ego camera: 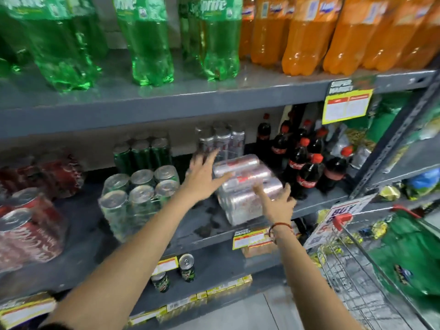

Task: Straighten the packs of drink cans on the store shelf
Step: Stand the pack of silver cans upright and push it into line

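Observation:
A shrink-wrapped pack of silver cans (245,186) lies on its side, askew, on the middle grey shelf (204,225). My left hand (204,175) is spread open at the pack's upper left edge, fingertips touching the wrap. My right hand (278,201) is open at the pack's lower right corner, fingers apart against it. Behind stands an upright silver can pack (221,141). To the left stand a green can pack (140,189), another green pack (142,153) further back, and red cola can packs (28,229).
Dark cola bottles (304,167) stand right beside the tipped pack. Green and orange bottles fill the shelf above. Two loose cans (187,267) sit on the lower shelf. A wire cart (357,270) with a green bag stands at right, near the shelf post.

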Available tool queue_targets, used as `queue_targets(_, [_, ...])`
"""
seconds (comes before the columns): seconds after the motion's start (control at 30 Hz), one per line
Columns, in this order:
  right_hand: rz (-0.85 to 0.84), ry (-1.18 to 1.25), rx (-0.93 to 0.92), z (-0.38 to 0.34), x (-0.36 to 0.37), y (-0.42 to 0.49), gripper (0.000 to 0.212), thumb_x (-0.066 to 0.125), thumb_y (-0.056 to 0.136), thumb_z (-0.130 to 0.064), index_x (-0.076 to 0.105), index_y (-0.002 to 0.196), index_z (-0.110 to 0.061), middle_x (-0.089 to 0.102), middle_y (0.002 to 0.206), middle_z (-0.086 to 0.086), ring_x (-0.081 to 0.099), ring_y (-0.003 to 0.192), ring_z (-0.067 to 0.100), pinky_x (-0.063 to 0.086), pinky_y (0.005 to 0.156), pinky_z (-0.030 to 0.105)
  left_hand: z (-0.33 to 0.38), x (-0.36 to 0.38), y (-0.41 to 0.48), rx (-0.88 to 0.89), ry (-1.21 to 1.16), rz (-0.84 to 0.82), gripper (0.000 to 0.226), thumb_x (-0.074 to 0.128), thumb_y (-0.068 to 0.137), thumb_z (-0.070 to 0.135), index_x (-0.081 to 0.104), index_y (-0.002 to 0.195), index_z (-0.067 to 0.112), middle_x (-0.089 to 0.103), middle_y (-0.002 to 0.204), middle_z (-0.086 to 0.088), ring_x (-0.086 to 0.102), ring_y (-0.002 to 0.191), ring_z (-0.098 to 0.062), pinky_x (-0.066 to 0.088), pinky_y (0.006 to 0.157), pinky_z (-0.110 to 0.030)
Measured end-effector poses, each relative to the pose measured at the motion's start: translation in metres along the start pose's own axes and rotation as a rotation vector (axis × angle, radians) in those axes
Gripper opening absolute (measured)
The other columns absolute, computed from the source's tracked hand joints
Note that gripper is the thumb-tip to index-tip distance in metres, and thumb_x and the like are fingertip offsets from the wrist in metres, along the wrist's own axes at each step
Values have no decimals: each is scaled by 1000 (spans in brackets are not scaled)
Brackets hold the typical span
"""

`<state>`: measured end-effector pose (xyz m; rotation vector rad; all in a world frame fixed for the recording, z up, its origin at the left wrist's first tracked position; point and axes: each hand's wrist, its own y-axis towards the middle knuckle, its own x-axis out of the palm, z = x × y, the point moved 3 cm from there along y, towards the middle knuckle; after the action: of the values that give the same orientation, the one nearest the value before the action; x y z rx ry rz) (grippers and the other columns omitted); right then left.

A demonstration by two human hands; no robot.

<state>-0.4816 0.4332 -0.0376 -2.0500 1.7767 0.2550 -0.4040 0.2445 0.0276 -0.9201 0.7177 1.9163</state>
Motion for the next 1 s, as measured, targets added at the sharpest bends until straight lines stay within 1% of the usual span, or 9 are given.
queue_targets(0.13, [-70, 205, 145, 0, 7, 7, 112, 70, 71, -58, -2, 150, -25, 13, 156, 23, 27, 140, 39, 28, 110, 47, 10, 31, 52, -29, 162, -281, 95, 42, 73, 78, -2, 147, 38, 5, 159, -16, 10, 144, -37, 18, 114, -51])
queue_targets(0.27, [-125, 342, 248, 9, 15, 15, 145, 74, 30, -77, -3, 147, -38, 13, 158, 14, 29, 139, 39, 38, 105, 58, -3, 47, 82, -44, 234, -479, 103, 34, 59, 92, 1, 145, 46, 5, 160, -9, 11, 145, -31, 15, 116, -49])
queue_targets(0.33, [-124, 350, 242, 10, 17, 19, 144, 73, 26, -77, 4, 146, -39, 15, 156, 13, 33, 136, 40, 42, 101, 58, -7, 49, 90, -9, 247, -492, 108, 29, 48, 99, 2, 141, 52, 8, 160, -8, 15, 145, -31, 17, 116, -48])
queue_targets(0.53, [-65, 411, 148, 10, 16, 25, 121, 78, 37, -68, 25, 140, -34, 28, 148, 7, 39, 131, 34, 40, 103, 58, -11, 53, 88, 88, 225, -391, 96, 26, 53, 98, 5, 138, 59, 21, 157, -7, 27, 141, -34, 28, 112, -50])
queue_targets(0.63, [-77, 390, 53, 9, 14, 35, 90, 82, 34, -71, 47, 113, -42, 49, 134, 5, 55, 117, 28, 49, 96, 52, -19, 53, 81, 101, 148, -303, 87, 31, 58, 95, 6, 136, 62, 33, 153, -6, 38, 135, -34, 37, 106, -49])
queue_targets(0.7, [-78, 328, -50, 3, 10, 37, 79, 85, 37, -66, 52, 105, -42, 57, 124, 6, 60, 110, 25, 52, 92, 46, -25, 52, 68, 69, 72, -189, 86, 35, 64, 89, 12, 140, 56, 38, 149, -9, 41, 131, -36, 40, 105, -48])
queue_targets(0.77, [-73, 216, -201, -11, 1, 34, 68, 87, 49, -51, 54, 107, -37, 56, 120, 6, 59, 106, 14, 52, 91, 34, -30, 53, 50, 35, -6, -53, 84, 42, 70, 81, 14, 143, 50, 44, 141, -14, 43, 128, -37, 40, 103, -47])
queue_targets(0.83, [-104, 115, -358, -21, -6, 32, 64, 86, 61, -31, 52, 114, -31, 47, 122, 1, 48, 104, -4, 42, 86, 10, -30, 58, 28, 21, -92, 54, 86, 43, 74, 75, 12, 147, 41, 43, 136, -16, 41, 126, -36, 37, 104, -45])
queue_targets(1.0, [-96, -18, -652, -23, -9, 30, 74, 85, 61, -32, 45, 122, -32, 36, 128, -7, 38, 119, -3, 30, 96, 2, -28, 77, 1, 2, -75, 190, 105, 5, 65, 89, 1, 149, 26, 33, 142, -19, 38, 128, -36, 32, 103, -51])
